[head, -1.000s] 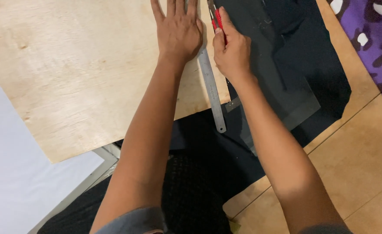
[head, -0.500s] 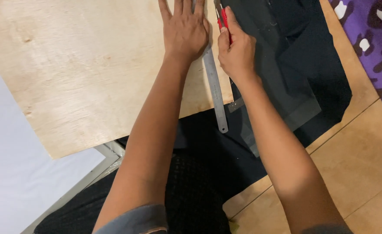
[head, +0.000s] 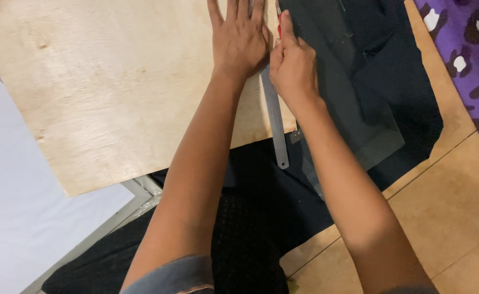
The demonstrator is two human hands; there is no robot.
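1 head-worn view, steeply downward, close over the plywood sheet [head: 109, 92]

Counted: one plywood sheet [head: 114, 92] under left hand [head: 241, 38]; one steel ruler [head: 276, 122] between hands; one red-handled cutter [head: 279, 15] in right hand [head: 292, 62].

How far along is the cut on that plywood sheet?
Set up: the metal ruler lies along the right edge of the plywood sheet, with the left hand flat on the sheet beside it. In hand: the right hand has its grip on a red cutter beside the ruler. No finished cut or separated strip shows, so the cutting looks mostly left.
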